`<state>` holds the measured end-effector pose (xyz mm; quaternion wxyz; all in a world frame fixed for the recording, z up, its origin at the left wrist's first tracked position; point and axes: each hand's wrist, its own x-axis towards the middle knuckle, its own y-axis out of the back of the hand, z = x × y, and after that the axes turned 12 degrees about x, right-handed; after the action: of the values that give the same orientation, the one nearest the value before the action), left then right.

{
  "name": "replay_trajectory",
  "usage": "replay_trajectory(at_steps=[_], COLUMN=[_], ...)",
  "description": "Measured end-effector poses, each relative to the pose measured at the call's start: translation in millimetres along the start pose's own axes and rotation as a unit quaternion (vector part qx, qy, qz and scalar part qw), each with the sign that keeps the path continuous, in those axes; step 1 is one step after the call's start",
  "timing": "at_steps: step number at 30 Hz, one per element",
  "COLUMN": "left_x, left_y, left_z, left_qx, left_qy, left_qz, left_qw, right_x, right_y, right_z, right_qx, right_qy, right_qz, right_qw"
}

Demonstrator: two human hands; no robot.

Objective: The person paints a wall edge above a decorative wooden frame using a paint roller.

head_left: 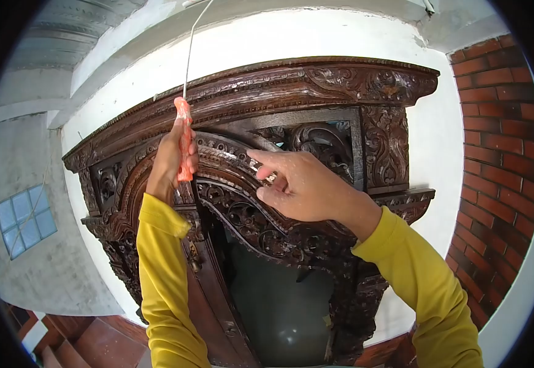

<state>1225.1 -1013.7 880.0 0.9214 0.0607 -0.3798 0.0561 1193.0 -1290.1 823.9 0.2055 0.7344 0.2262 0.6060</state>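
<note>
My left hand (170, 156) is wrapped round the orange handle (184, 165) of a tool held upright. A long thin shaft (187, 64) rises from the handle past the top of the carved frame and bends to the right near the top of the view. My right hand (307, 187) is held in front of the carved arch (224, 147), its index finger pointing left and the other fingers curled. A small pale brown patch shows between its thumb and fingers; I cannot tell what it is. Dark brown carved wood (386, 144) surrounds both hands.
Below the arch is a dark doorway (279, 306), with a wooden door panel (215, 294) on its left. A white wall (429, 141) lies behind the frame, red brick (494, 141) at right, and a glass-block window (26, 221) at left. Dark red steps (70, 352) are at lower left.
</note>
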Motion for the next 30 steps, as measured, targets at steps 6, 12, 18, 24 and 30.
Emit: replay_trajectory(at_steps=[6,12,18,24,30], left_x=[8,52,106,49,14], left_y=[19,53,72,85,83], left_z=[15,56,92,21,22], left_qx=[-0.001,0.034,0.061,0.065,0.082], left_qy=[-0.034,-0.013,0.001,0.012,0.006], left_qz=[0.015,0.027,0.049,0.056,0.067], left_qw=[0.999,0.999,0.997,0.996,0.994], right_x=[-22,-41,-44,-79,-88], right_y=[14,36,49,47,52], right_z=[6,15,39,46,51], right_qx=[0.0,-0.016,-0.049,-0.016,-0.023], right_qy=[-0.023,-0.079,-0.117,-0.13,-0.178], right_qz=[0.026,0.049,0.054,0.042,0.041], right_qw=[0.999,0.996,0.991,0.99,0.983])
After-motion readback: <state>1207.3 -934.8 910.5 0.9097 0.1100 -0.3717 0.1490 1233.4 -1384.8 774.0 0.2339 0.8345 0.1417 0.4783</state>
